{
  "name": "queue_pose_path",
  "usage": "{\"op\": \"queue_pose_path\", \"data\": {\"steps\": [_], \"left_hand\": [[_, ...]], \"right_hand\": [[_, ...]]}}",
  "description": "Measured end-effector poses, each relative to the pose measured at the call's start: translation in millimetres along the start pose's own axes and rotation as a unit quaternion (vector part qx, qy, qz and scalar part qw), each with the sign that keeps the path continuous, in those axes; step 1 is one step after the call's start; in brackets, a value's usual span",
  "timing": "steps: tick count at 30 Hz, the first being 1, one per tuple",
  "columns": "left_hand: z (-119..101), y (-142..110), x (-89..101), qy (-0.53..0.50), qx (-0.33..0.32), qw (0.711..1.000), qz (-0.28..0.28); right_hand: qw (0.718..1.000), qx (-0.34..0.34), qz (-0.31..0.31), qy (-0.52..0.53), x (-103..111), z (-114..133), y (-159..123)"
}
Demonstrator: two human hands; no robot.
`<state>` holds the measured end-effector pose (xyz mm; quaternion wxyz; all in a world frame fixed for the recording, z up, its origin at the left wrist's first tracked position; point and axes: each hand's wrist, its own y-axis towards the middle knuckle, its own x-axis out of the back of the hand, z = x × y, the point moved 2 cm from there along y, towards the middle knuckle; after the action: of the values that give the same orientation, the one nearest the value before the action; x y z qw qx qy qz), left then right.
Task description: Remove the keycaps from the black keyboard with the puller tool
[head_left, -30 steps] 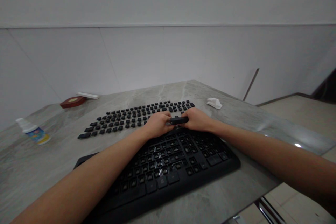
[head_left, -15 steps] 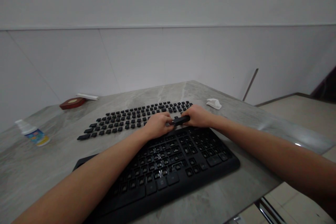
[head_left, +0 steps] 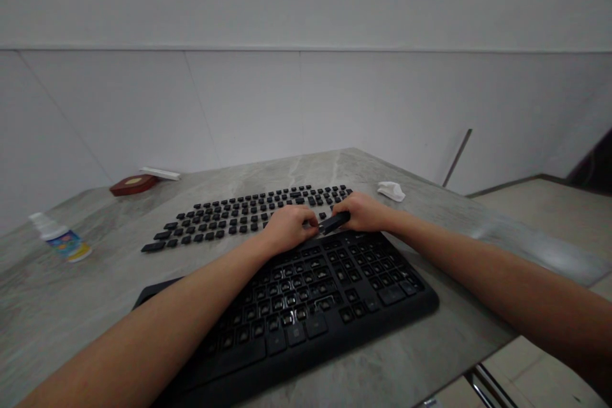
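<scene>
A small black stick-shaped object (head_left: 336, 222) with a thinner, paler tip is in my right hand (head_left: 359, 211), its fingers closed round the right end. I cannot make out exactly what kind of tool it is. My left hand (head_left: 291, 227) is closed beside that tip, thumb and fingers pinched together; whatever lies between them is hidden. Both hands are over the far edge of a black keyboard (head_left: 306, 306), most of whose key sockets are bare, with a few keycaps left along the bottom row and at the right. Behind the hands, loose black keycaps (head_left: 243, 211) lie in rows.
A white spray bottle (head_left: 61, 239) with a blue and yellow label stands at the left. Farther back are a red-brown box (head_left: 134, 185) and a white strip (head_left: 161, 173). Crumpled white tissue (head_left: 391, 190) lies at the right on the grey marbled table (head_left: 382, 357), before a white wall.
The black object has turned, its right end shifting slightly rightward with my right hand. My left fingers have drawn closer together near its tip. The keyboard and keycap rows stay in place.
</scene>
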<state>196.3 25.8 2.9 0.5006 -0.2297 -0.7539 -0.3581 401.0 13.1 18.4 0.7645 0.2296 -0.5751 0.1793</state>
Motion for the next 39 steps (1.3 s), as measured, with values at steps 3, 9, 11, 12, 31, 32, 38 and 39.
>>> {"op": "queue_pose_path", "data": {"steps": [3,9,11,12,31,32,38,39], "left_hand": [[-1,0,0.5,-0.003,0.001,1.0,-0.001],[-1,0,-0.2,-0.003,0.005,1.0,-0.001],[-1,0,-0.4,-0.002,0.005,1.0,0.0],[-1,0,-0.4,-0.002,0.004,1.0,0.0],[3,1,-4.6,0.009,0.008,1.0,-0.015],[2,1,-4.7,0.009,0.008,1.0,-0.015],[2,2,-4.6,0.005,0.012,1.0,-0.016],[1,2,-4.4,0.005,0.012,1.0,-0.016]], "right_hand": [[0.999,-0.018,-0.027,0.033,1,-6,1],[0.994,-0.058,-0.044,0.078,0,-14,2],[0.994,-0.06,-0.032,0.088,-2,-12,2],[0.994,-0.061,-0.027,0.091,-3,-12,2],[0.993,-0.099,-0.045,0.05,-13,-3,8],[0.993,-0.102,-0.046,0.045,-13,-3,8],[0.992,-0.108,-0.055,0.029,-13,0,8],[0.992,-0.107,-0.056,0.028,-13,0,8]]}}
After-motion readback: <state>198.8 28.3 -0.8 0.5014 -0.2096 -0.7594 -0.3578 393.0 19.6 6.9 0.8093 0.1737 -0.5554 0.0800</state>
